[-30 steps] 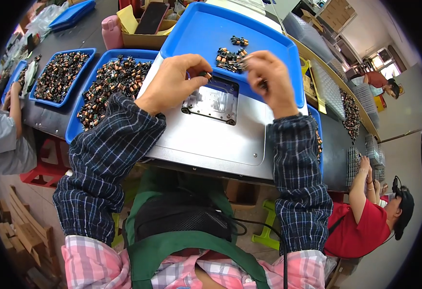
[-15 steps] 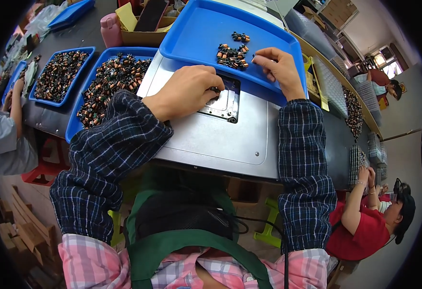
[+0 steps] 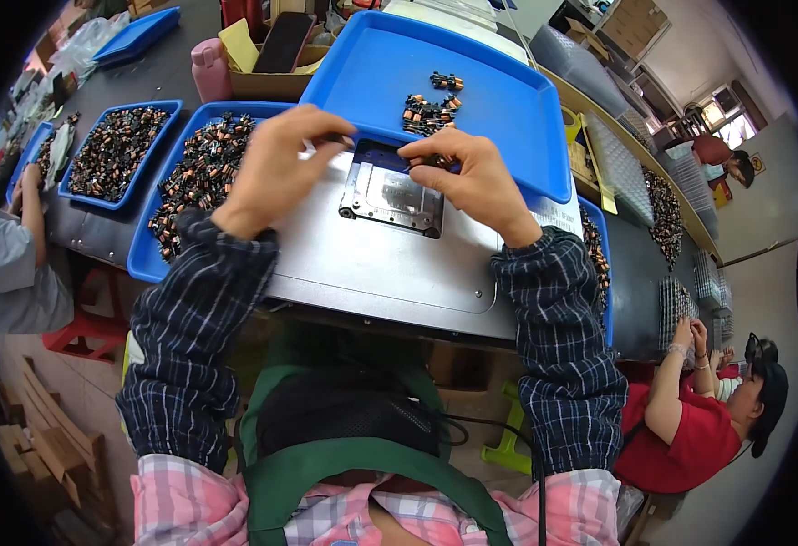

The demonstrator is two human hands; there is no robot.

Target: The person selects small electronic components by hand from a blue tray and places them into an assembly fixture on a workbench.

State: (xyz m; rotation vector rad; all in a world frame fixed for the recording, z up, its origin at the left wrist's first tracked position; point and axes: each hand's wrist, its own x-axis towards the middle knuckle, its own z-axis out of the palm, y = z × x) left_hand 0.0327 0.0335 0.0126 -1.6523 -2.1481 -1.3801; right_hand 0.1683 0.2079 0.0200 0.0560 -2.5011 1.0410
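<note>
My left hand [image 3: 280,168] is closed in a pinch at the left of the silver metal fixture [image 3: 394,196], somewhat blurred, with a small dark copper-wound coil [image 3: 333,138] at its fingertips. Over the fixture's upper right corner, my right hand [image 3: 476,177] pinches another small copper-wound coil [image 3: 437,162], partly hidden by the fingers. The fixture sits in a dark recess of a flat silver machine top [image 3: 381,264]. Just beyond it rests a large blue tray [image 3: 499,91], on which a small cluster of coils [image 3: 429,114] lies.
Left of the machine, two blue trays [image 3: 144,264] [image 3: 118,200] are heaped with coils. Another coil-filled tray [image 3: 609,273] stands partly under my right forearm. A pink bottle [image 3: 210,71] and a cardboard box [image 3: 276,85] stand behind. Co-workers sit at both sides, one in a red top [image 3: 672,428].
My left hand has drawn back from the fixture toward the left, uncovering it. My right hand has come from the blue tray down to the fixture, with a coil in its fingers.
</note>
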